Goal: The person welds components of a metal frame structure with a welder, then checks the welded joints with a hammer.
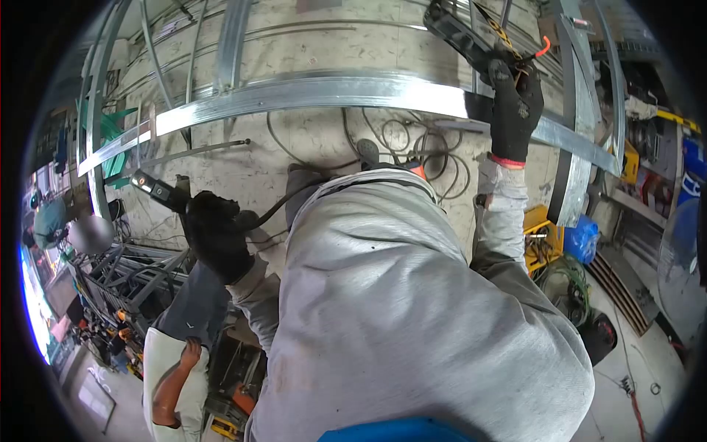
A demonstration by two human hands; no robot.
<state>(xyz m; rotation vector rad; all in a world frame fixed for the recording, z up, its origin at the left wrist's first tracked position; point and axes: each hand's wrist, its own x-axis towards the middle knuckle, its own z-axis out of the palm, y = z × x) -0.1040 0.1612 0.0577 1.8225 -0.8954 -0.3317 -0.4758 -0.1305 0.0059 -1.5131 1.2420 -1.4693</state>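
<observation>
My left hand (217, 236), in a black glove, is closed around a dark tool (160, 191) with a blocky, shiny-ended head. A dark cable (283, 195) runs from beside that hand toward my legs. At upper right my right hand (515, 107), gloved in black with a red cuff, grips a long black tool (456, 33). Yellow cord (502, 31) and a bent orange-red piece (543, 47) show by its fingers; the exact kind of tool I cannot tell. Both hands are near a galvanized steel frame (331, 92), whose long bar passes behind the right hand.
Coiled cables (442, 158) lie on the floor by my shoe (367, 151). A yellow container (543, 239) and a blue bag (582, 239) sit at right. Another person's arm (173, 383) shows at lower left, beside metal racks and tools. A thin rod (199, 151) lies behind the left hand.
</observation>
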